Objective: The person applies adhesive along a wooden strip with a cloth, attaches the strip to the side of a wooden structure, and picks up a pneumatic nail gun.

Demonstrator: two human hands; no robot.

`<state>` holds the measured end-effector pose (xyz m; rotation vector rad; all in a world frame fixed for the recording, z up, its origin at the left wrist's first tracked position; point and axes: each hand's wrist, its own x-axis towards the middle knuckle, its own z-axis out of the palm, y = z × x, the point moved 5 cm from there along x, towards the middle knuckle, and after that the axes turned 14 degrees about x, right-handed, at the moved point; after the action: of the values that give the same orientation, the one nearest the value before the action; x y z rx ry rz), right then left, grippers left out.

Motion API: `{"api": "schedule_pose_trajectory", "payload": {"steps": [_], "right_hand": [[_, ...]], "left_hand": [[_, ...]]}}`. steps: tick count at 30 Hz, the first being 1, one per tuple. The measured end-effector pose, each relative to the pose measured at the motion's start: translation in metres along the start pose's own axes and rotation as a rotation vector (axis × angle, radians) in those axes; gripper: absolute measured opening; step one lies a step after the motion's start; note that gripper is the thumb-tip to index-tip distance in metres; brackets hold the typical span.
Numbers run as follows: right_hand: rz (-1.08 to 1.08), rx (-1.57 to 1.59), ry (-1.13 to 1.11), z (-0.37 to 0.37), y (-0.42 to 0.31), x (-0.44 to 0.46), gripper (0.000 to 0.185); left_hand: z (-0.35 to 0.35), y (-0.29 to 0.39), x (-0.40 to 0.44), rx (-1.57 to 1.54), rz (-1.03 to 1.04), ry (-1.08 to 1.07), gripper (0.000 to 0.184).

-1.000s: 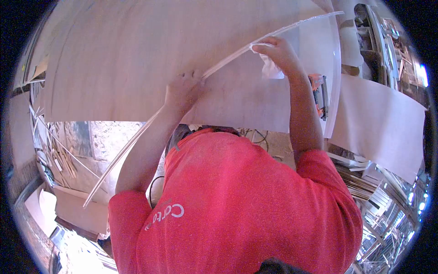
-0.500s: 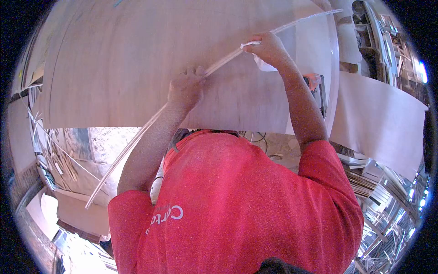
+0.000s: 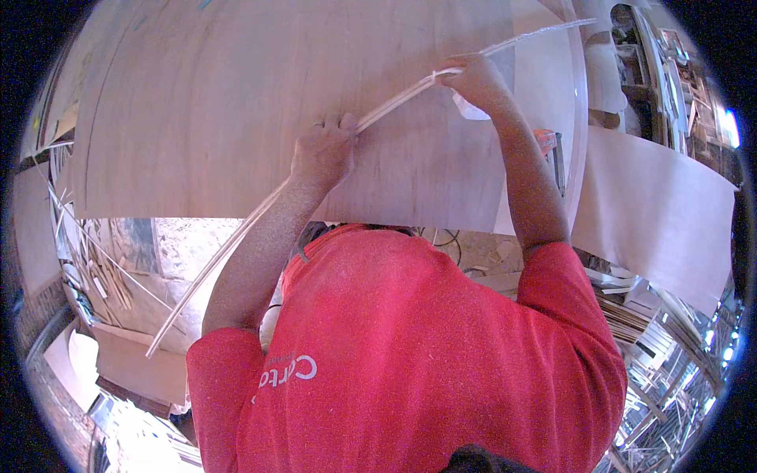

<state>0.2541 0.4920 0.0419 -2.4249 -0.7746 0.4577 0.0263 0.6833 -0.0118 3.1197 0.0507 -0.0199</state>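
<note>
A long, thin pale strip runs diagonally over the large wooden sheet, its lower end out past the sheet's near edge. My left hand is closed around the strip near the middle. Farther up, my right hand pinches a white cloth or plastic piece against the strip, its fingers partly hidden behind the hand. Beyond my right hand the strip looks whitish and shiny. Next to my right forearm lies an orange and black tool, partly covered by the arm.
Another pale sheet extends at the right. Stacked boards and scraps fill the lower right. Thin wood offcuts lean at the left, and a dark cable hangs below the sheet's near edge.
My right hand slid down the strip towards my left hand, then back up it a little. Less of the white piece shows now. My left hand has kept its hold.
</note>
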Motion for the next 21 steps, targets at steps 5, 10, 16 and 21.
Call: {"api": "schedule_pose_trajectory", "payload": {"steps": [5, 10, 16, 21], "right_hand": [[0.137, 0.010, -0.031, -0.012, 0.019, 0.007, 0.036], [0.131, 0.011, 0.075, -0.025, 0.012, 0.002, 0.033], [0.055, 0.181, -0.090, 0.004, 0.002, -0.009, 0.034], [0.077, 0.185, -0.070, 0.019, -0.008, -0.014, 0.034]], "left_hand": [[0.001, 0.000, 0.001, -0.020, -0.007, -0.023, 0.019], [0.002, 0.000, -0.001, -0.032, -0.005, 0.049, 0.019], [0.001, 0.001, 0.000, -0.009, -0.019, -0.007, 0.017], [0.001, 0.003, 0.000, 0.022, -0.021, -0.009, 0.016]]}}
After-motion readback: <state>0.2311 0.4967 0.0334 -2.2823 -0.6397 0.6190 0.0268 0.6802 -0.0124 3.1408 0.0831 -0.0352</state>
